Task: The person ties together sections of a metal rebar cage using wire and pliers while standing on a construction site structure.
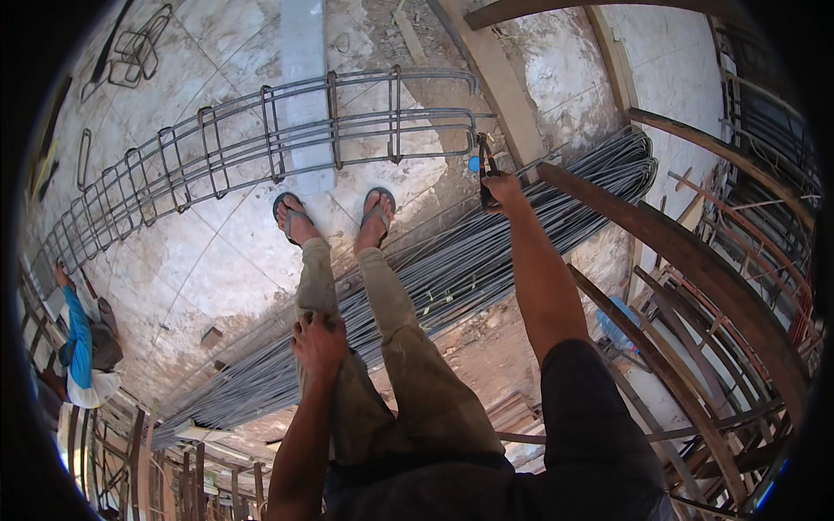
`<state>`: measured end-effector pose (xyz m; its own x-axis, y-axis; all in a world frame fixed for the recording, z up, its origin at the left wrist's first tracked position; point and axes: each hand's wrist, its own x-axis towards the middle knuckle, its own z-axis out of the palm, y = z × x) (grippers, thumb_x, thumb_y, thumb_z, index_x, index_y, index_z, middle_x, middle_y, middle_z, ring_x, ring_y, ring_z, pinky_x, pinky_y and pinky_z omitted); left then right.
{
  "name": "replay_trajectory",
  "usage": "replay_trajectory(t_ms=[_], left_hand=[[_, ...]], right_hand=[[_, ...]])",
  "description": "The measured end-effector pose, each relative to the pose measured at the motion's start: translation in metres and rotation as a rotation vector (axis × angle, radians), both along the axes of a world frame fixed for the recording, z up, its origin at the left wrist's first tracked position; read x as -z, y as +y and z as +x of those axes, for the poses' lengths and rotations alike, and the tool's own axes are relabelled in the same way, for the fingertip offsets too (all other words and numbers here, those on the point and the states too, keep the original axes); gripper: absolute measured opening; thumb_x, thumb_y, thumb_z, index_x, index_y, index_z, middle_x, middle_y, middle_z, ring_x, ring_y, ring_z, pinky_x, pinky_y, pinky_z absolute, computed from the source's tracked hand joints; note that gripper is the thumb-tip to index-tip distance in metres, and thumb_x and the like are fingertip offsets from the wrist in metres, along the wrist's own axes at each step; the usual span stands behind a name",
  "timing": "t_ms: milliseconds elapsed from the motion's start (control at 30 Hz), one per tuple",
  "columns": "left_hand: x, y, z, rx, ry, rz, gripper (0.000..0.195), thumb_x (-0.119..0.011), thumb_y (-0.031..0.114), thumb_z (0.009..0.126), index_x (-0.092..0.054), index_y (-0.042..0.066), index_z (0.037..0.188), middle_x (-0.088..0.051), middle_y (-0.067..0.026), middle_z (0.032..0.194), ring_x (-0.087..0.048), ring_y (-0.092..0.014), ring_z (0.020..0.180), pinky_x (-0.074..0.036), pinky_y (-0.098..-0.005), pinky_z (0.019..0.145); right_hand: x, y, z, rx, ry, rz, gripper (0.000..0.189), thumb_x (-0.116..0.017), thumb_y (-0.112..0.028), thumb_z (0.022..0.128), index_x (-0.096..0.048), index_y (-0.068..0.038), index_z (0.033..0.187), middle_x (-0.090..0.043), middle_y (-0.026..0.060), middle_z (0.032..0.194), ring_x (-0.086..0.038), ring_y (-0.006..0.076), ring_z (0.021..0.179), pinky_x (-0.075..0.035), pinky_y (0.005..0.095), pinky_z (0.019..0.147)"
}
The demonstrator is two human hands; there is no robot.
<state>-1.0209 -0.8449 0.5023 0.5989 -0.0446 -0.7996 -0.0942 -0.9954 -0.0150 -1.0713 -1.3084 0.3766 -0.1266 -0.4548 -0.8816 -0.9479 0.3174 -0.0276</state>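
Note:
My right hand is closed around the handles of a pair of pincers, whose jaws are beside the hooked bar ends of a long rebar cage. Square steel stirrups ring the cage's lengthwise bars. A small blue object is by the pincers; what it is cannot be told. On my knee rests my left hand, fingers bent; whether it holds anything is hidden. A thick bundle of long steel bars runs under my legs and right arm.
Far left, a person in a blue sleeve reaches to the cage's other end. Wooden poles lean and cross at the right. Loose wire stirrups lie at the upper left. A wooden plank lies past the cage's near end.

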Motion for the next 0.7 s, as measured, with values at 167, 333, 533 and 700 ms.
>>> replay_trajectory(t_ms=[167,333,533,700], left_hand=[[0.002,-0.003,0.004,-0.001,0.01,-0.002,0.05,-0.068,0.042,0.087,-0.068,0.012,0.127,-0.059,-0.0141,0.139,-0.048,-0.038,0.135,-0.039,-0.0534,0.11],[0.008,-0.021,0.007,0.001,0.043,-0.013,0.051,-0.068,0.043,0.088,-0.068,0.011,0.128,-0.058,-0.0145,0.14,-0.047,-0.037,0.136,-0.039,-0.0535,0.11],[0.019,-0.027,0.031,0.022,-0.117,-0.239,0.057,-0.072,0.042,0.088,-0.062,0.011,0.135,-0.056,-0.0188,0.142,-0.049,-0.035,0.135,-0.038,-0.0496,0.112],[0.032,-0.088,0.041,-0.957,0.375,-0.821,0.06,-0.072,0.039,0.094,-0.055,0.003,0.139,-0.061,-0.0161,0.133,-0.061,-0.028,0.118,-0.048,-0.0384,0.1]], right_hand=[[0.006,-0.008,-0.021,-0.087,-0.056,-0.014,0.041,-0.063,-0.024,0.1,-0.061,-0.005,0.137,-0.067,0.0163,0.108,-0.067,0.03,0.089,-0.062,0.0482,0.075],[0.014,-0.017,-0.075,-0.162,-0.153,-0.188,0.031,-0.065,-0.023,0.096,-0.066,-0.003,0.121,-0.068,0.0103,0.087,-0.066,0.0242,0.073,-0.056,0.0415,0.062],[-0.03,0.123,-0.081,-0.173,-0.484,-0.074,0.029,-0.068,-0.023,0.093,-0.067,-0.004,0.114,-0.067,0.012,0.08,-0.063,0.0239,0.072,-0.05,0.0365,0.07],[-0.138,0.225,-0.014,-0.212,-0.565,0.202,0.042,-0.066,-0.012,0.096,-0.058,-0.007,0.138,-0.066,0.0101,0.097,-0.061,0.0133,0.085,-0.051,0.033,0.079]])
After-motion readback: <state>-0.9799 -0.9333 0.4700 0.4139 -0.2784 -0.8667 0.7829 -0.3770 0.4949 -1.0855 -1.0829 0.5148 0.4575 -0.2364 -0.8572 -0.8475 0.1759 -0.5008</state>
